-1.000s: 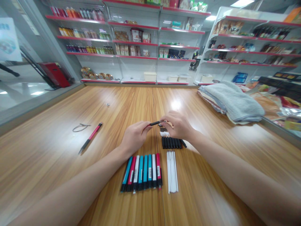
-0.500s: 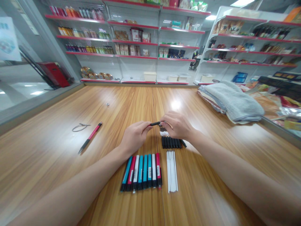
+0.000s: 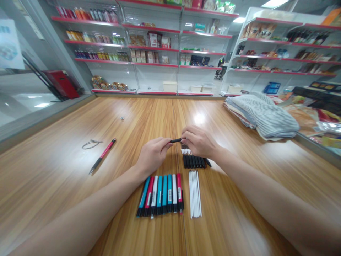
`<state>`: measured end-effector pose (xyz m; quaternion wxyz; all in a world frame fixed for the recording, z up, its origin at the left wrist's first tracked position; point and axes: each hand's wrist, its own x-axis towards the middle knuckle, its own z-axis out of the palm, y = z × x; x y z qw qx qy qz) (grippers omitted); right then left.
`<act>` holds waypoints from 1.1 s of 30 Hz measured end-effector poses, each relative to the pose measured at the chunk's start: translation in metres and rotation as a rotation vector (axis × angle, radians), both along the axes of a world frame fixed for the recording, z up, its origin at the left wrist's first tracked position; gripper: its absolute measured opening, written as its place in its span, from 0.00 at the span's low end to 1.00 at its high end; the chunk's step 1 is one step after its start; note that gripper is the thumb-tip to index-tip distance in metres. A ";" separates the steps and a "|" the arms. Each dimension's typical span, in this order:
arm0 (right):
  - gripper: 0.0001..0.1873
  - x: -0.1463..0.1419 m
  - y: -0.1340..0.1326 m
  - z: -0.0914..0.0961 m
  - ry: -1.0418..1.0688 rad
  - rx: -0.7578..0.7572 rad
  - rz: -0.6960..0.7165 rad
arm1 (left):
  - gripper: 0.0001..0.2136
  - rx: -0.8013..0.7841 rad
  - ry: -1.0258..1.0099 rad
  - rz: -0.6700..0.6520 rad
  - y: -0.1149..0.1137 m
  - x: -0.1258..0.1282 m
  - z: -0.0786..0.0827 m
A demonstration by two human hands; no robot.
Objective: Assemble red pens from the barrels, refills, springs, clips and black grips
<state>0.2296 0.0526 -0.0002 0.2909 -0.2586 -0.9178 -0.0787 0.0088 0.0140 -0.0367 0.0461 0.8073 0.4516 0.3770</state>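
Both hands meet over the middle of the table around one pen, whose black grip (image 3: 175, 140) shows between them. My left hand (image 3: 152, 155) pinches the pen's left end, and the fingers cover most of that part. At the other end, the fingertips of my right hand (image 3: 198, 139) are closed round the tip. Under the right hand lie several black pen grips (image 3: 194, 161) with small parts above them, partly hidden. Nearer me is a row of blue, red and white pen barrels (image 3: 160, 195). White refills (image 3: 195, 193) lie side by side to its right.
An assembled red pen (image 3: 102, 156) and a thin grey loop of cord (image 3: 91, 144) lie on the left. A small shiny object (image 3: 122, 118) is farther back. Folded cloths (image 3: 263, 115) are piled at the right edge. Stocked shelves (image 3: 154, 47) stand behind the table.
The right-hand fingers have shifted slightly around the pen's tip, and a thin light edge beneath them no longer shows. My left hand and the laid-out parts have stayed put.
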 end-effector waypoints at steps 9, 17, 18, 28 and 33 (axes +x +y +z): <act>0.06 0.001 0.004 -0.005 0.003 0.016 0.012 | 0.11 -0.003 -0.001 0.008 0.000 0.000 -0.001; 0.06 0.003 0.005 -0.004 0.005 0.032 0.044 | 0.12 0.001 -0.002 -0.002 0.001 0.000 -0.002; 0.06 0.003 0.005 -0.004 0.003 0.039 0.041 | 0.12 0.002 -0.002 -0.001 0.001 0.000 -0.002; 0.04 0.004 0.003 -0.001 0.024 0.039 0.049 | 0.12 0.013 0.004 0.005 0.001 0.000 -0.001; 0.05 0.005 0.002 0.001 0.012 0.046 0.049 | 0.11 0.021 0.009 0.004 0.001 -0.001 -0.002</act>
